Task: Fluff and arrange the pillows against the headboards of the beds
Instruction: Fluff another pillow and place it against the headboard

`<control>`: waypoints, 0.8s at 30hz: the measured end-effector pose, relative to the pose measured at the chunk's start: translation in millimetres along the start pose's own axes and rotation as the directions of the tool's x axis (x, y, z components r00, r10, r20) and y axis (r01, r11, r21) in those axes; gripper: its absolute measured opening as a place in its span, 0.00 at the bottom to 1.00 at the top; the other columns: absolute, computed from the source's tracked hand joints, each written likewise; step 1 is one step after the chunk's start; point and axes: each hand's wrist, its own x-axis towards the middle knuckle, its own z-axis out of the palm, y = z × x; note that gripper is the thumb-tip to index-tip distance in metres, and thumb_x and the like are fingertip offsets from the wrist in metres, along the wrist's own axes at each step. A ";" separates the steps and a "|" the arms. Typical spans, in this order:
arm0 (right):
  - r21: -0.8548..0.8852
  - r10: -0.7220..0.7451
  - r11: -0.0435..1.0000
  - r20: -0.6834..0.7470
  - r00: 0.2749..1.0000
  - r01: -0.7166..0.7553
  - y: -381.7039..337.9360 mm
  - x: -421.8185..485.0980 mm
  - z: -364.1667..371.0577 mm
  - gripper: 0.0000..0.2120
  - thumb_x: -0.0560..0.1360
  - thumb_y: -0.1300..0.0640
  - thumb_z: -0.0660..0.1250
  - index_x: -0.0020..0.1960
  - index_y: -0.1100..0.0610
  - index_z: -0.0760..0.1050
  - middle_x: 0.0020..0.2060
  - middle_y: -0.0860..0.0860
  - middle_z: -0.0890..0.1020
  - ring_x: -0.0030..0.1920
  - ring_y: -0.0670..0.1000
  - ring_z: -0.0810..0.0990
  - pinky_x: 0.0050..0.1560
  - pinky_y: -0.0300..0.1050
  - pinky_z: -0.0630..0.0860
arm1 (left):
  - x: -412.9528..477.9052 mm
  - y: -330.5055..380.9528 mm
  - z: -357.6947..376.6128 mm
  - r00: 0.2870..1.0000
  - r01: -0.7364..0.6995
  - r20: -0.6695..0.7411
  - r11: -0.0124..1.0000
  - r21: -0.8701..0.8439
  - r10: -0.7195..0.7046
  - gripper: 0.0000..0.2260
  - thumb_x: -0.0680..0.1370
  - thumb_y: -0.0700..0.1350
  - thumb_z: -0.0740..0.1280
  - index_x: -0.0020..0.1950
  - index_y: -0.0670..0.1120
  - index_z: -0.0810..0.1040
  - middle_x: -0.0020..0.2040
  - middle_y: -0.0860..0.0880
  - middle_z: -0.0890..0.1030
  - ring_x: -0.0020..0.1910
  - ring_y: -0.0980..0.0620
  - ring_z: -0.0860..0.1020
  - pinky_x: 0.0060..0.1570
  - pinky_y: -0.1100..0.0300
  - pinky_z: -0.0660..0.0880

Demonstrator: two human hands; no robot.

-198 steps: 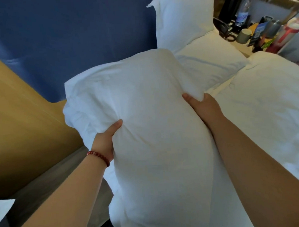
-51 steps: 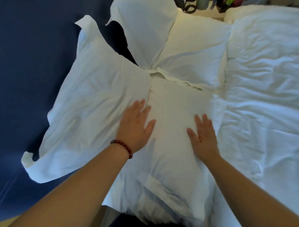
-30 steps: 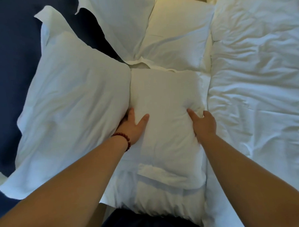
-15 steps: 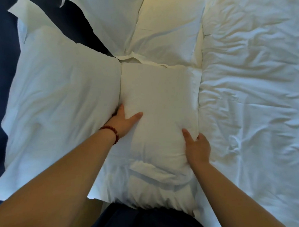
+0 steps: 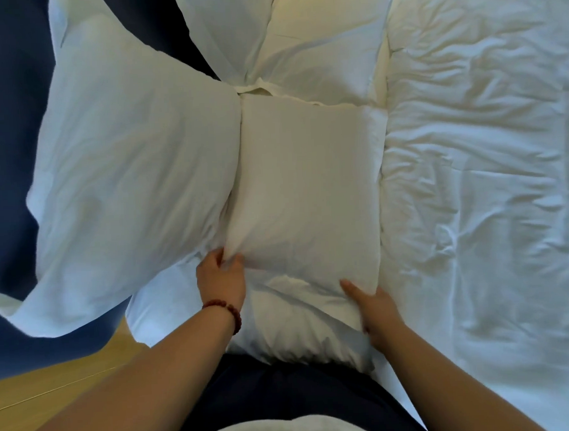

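A white flat pillow point(image 5: 308, 188) lies on the bed in front of me. My left hand point(image 5: 221, 278), with a red bead bracelet on the wrist, pinches the fabric at its near left edge. My right hand point(image 5: 373, 306) grips its near right edge, thumb on top and fingers tucked under. A second white pillow point(image 5: 134, 176) leans to the left against the blue headboard point(image 5: 5, 129), touching the flat one. Farther up, another leaning pillow point(image 5: 229, 32) and another flat pillow point(image 5: 321, 50) sit in the same arrangement.
A rumpled white duvet point(image 5: 486, 174) covers the bed to the right of the pillows. A wooden panel point(image 5: 56, 388) shows at the lower left below the headboard. My dark clothing point(image 5: 284, 394) is pressed against the bed's near edge.
Both hands have slid back along the flat pillow toward its near end. My left hand went from resting beside it to pinching its fabric. The view has tilted further down.
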 end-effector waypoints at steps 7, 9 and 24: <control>0.248 0.053 0.969 -0.174 0.983 -0.008 20.3 -21.9 -7.0 0.13 0.70 0.53 0.77 0.51 0.56 0.78 0.49 0.56 0.84 0.48 0.57 0.84 0.40 0.47 0.82 | 21.8 -19.6 -36.7 0.921 0.387 0.134 0.825 -0.412 -0.365 0.54 0.65 0.64 0.76 0.80 0.53 0.46 0.78 0.50 0.61 0.71 0.46 0.68 0.73 0.47 0.61; 0.201 0.016 0.979 -0.241 0.970 0.033 20.9 -33.0 8.9 0.13 0.72 0.52 0.75 0.51 0.56 0.76 0.49 0.54 0.82 0.48 0.55 0.83 0.36 0.42 0.80 | 27.9 -16.7 -51.4 0.956 0.294 0.150 0.811 -0.505 -0.253 0.52 0.63 0.63 0.78 0.79 0.56 0.52 0.74 0.54 0.67 0.68 0.49 0.71 0.72 0.51 0.64; -0.052 -0.159 0.984 0.174 0.972 0.170 -4.5 -117.5 125.0 0.09 0.76 0.51 0.71 0.48 0.57 0.80 0.42 0.51 0.86 0.44 0.51 0.86 0.46 0.45 0.81 | -1.9 -27.5 -147.0 0.998 -0.062 -0.066 0.771 -0.634 0.026 0.29 0.68 0.58 0.77 0.67 0.56 0.73 0.58 0.63 0.79 0.61 0.60 0.76 0.67 0.62 0.68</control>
